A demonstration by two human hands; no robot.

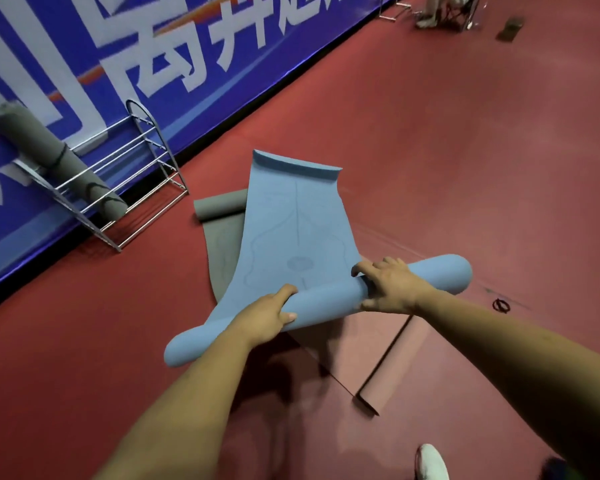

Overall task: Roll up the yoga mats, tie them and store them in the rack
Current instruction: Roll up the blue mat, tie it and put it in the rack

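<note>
Hands are both clamped on the blue mat (293,233), which is held up off the red floor (465,150) around the middle of the view. The left hand (265,318) is wrapped around the rolled part toward 7 o'clock, fingers curled over the top, thumb underneath. The right hand (390,287) is closed on the same roll toward 3 o'clock, fingers spread across it. The roll is tilted, low end at 7, high end at 3. The unrolled part is stretched away toward 12 o'clock, its far edge curled up a bit, faint line markings printed on it.

A grey mat (222,230) is laid partly under the blue one at about 10 o'clock, its far end loosely curled. A wire rack (146,174) is stood against the blue banner (194,50) at 10 o'clock, with a rolled grey mat (66,164) resting in it at a slant, a dark band seen around it. A small black loop (501,305), maybe a tie, is lying on the floor at 3 o'clock, well apart from the roll. A white shoe (430,462) is seen at 5 o'clock.
</note>
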